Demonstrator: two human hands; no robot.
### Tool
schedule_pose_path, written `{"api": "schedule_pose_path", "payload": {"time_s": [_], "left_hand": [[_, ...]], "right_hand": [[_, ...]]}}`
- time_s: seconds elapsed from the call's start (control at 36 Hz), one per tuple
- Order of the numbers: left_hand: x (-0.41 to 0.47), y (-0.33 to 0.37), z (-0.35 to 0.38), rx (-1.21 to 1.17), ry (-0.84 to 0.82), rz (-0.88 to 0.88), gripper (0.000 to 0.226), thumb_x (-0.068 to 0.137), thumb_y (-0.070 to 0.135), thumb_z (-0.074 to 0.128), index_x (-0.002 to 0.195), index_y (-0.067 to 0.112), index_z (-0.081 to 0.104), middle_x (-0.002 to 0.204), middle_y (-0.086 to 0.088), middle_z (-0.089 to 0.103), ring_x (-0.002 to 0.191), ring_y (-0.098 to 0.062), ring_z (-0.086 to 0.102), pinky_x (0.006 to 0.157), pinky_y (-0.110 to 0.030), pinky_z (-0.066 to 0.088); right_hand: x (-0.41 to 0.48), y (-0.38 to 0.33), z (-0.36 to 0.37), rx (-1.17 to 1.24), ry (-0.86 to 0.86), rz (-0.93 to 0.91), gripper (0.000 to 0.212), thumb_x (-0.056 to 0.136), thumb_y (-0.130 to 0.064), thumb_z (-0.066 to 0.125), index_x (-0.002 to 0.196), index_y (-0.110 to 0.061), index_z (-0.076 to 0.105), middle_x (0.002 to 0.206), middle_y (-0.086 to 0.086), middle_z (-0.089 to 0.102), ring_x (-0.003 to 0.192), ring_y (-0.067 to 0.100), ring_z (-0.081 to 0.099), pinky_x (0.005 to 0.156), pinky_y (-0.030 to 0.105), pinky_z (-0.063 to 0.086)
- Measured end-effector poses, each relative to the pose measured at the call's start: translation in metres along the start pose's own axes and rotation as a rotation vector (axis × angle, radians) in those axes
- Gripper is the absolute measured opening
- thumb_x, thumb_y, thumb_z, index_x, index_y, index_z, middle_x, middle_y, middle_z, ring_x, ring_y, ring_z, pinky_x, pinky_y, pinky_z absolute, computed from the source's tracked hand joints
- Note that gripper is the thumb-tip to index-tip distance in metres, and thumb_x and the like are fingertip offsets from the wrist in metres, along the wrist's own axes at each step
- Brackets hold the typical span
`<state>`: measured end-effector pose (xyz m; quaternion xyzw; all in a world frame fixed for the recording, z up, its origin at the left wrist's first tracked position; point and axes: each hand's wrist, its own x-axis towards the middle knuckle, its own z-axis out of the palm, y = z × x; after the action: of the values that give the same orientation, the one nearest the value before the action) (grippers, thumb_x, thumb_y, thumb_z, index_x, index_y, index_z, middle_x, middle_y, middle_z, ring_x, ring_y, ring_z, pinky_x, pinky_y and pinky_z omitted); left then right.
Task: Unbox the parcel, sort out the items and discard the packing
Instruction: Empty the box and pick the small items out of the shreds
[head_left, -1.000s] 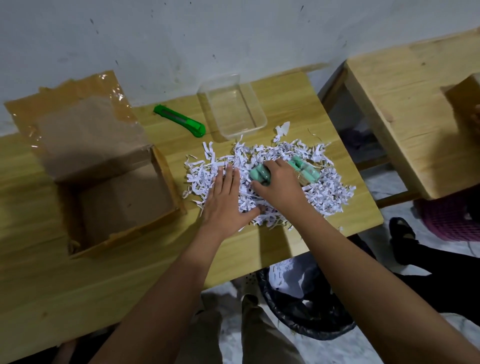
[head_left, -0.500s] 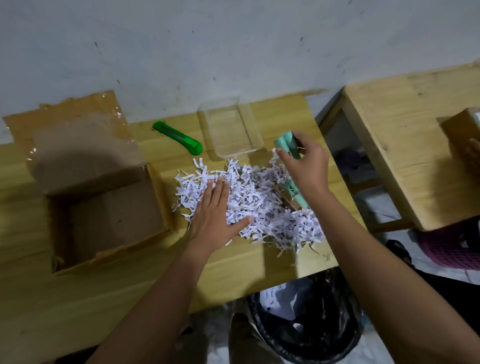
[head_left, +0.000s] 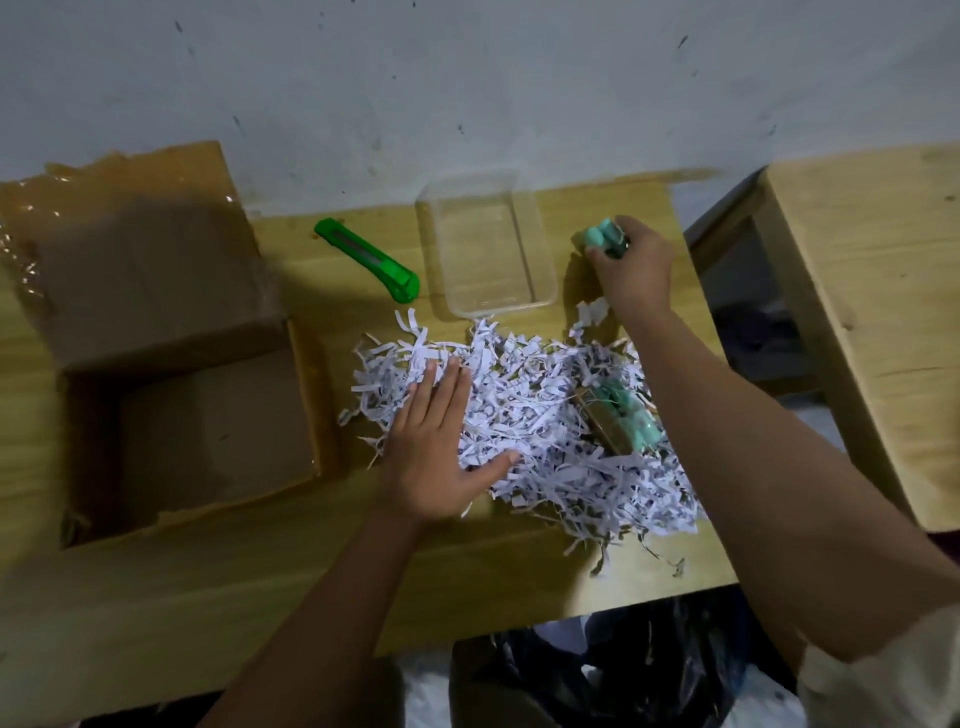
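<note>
Cardboard box (head_left: 197, 415) and clear tray (head_left: 488, 249) hold nothing visible.

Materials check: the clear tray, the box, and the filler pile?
Clear tray: looks like thin glossy transparent plastic; the table shows through it. Box: matte brown cardboard, with shiny tape on its raised flap. Filler pile: shredded white paper strips with dark print marks, matte and crinkled.
</note>
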<state>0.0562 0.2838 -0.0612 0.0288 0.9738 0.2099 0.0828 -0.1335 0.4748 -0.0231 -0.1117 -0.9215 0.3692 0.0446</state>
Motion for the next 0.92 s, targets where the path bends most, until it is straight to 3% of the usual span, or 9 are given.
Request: {"api": "schedule_pose_path", "payload": {"time_s": [0.06,0.11,0.14,0.25,0.36,0.5,0.67,0.75,0.92], "left_hand": [[-0.001,0.0,0.0,0.002,0.003,0.0,0.1,0.072,0.082,0.027,0.15,0.023,0.006,0.156,0.01,-0.003,0.145,-0.011,-0.009,0.116,-0.032,-0.002],[-0.002,0.001,0.0,0.013,0.001,-0.001,0.1,0.072,0.083,0.026,0.15,0.023,0.006,0.157,0.01,-0.003,0.145,-0.011,-0.009,0.116,-0.032,-0.001],[-0.002,0.001,-0.001,0.015,-0.001,-0.002,0.101,0.072,0.083,0.025,0.15,0.023,0.005,0.157,0.01,-0.003,0.145,-0.011,-0.01,0.117,-0.032,-0.001],[-0.002,0.002,-0.004,0.025,-0.033,0.003,0.104,0.069,0.086,0.017,0.149,0.024,-0.003,0.156,0.011,-0.011,0.143,-0.01,-0.017,0.115,-0.032,-0.004],[-0.002,0.002,-0.005,0.015,-0.065,-0.004,0.105,0.069,0.086,0.021,0.148,0.025,-0.01,0.153,0.012,-0.02,0.14,-0.008,-0.022,0.114,-0.032,-0.008],[-0.003,0.005,-0.008,0.005,-0.075,-0.014,0.1,0.076,0.078,0.033,0.149,0.023,-0.007,0.156,0.008,-0.016,0.142,-0.01,-0.02,0.116,-0.033,-0.007],[-0.002,0.003,-0.008,0.023,-0.081,-0.006,0.099,0.077,0.078,0.032,0.149,0.022,-0.006,0.157,0.006,-0.015,0.144,-0.013,-0.017,0.117,-0.034,-0.006],[-0.002,0.001,-0.007,0.022,-0.082,0.003,0.099,0.078,0.077,0.033,0.149,0.021,-0.005,0.157,0.006,-0.014,0.144,-0.013,-0.015,0.117,-0.034,-0.005],[-0.002,0.001,-0.009,0.021,-0.093,0.012,0.098,0.079,0.076,0.033,0.149,0.02,-0.005,0.157,0.005,-0.014,0.144,-0.014,-0.015,0.117,-0.034,-0.006]], "right_hand": [[-0.009,-0.002,-0.006,0.005,0.036,-0.041,0.041,0.085,-0.014,0.061,0.122,0.001,0.054,0.125,0.018,0.057,0.116,0.028,0.052,0.095,0.028,0.039],[-0.025,-0.001,-0.015,0.019,0.09,-0.085,0.036,0.086,-0.013,0.059,0.121,-0.004,0.056,0.121,0.013,0.057,0.111,0.022,0.052,0.086,0.016,0.035],[-0.037,0.0,-0.02,0.037,0.103,-0.104,0.031,0.086,-0.012,0.059,0.116,-0.005,0.059,0.115,0.013,0.059,0.104,0.02,0.054,0.081,0.015,0.037],[-0.09,0.009,-0.038,0.062,0.031,-0.145,0.011,0.082,-0.007,0.062,0.092,-0.006,0.064,0.088,0.012,0.064,0.078,0.018,0.057,0.071,0.029,0.05],[-0.134,0.03,-0.048,-0.018,-0.089,-0.101,0.006,0.08,-0.009,0.065,0.082,-0.003,0.066,0.079,0.013,0.065,0.072,0.022,0.059,0.069,0.037,0.053],[-0.157,0.044,-0.048,-0.147,-0.129,-0.129,0.017,0.08,-0.014,0.069,0.09,-0.001,0.067,0.09,0.015,0.06,0.074,0.022,0.054,0.068,0.027,0.048],[-0.149,0.043,-0.035,-0.293,-0.196,-0.154,0.029,0.073,-0.013,0.071,0.099,-0.002,0.067,0.098,0.019,0.057,0.089,0.036,0.055,0.075,0.042,0.052],[-0.149,0.039,-0.032,-0.379,-0.199,-0.163,0.032,0.076,-0.014,0.068,0.106,-0.006,0.065,0.105,0.016,0.059,0.101,0.035,0.05,0.083,0.04,0.048],[-0.15,0.032,-0.038,-0.251,-0.149,-0.125,0.021,0.079,-0.007,0.066,0.1,-0.004,0.066,0.105,0.015,0.06,0.104,0.032,0.05,0.086,0.035,0.046]]}}
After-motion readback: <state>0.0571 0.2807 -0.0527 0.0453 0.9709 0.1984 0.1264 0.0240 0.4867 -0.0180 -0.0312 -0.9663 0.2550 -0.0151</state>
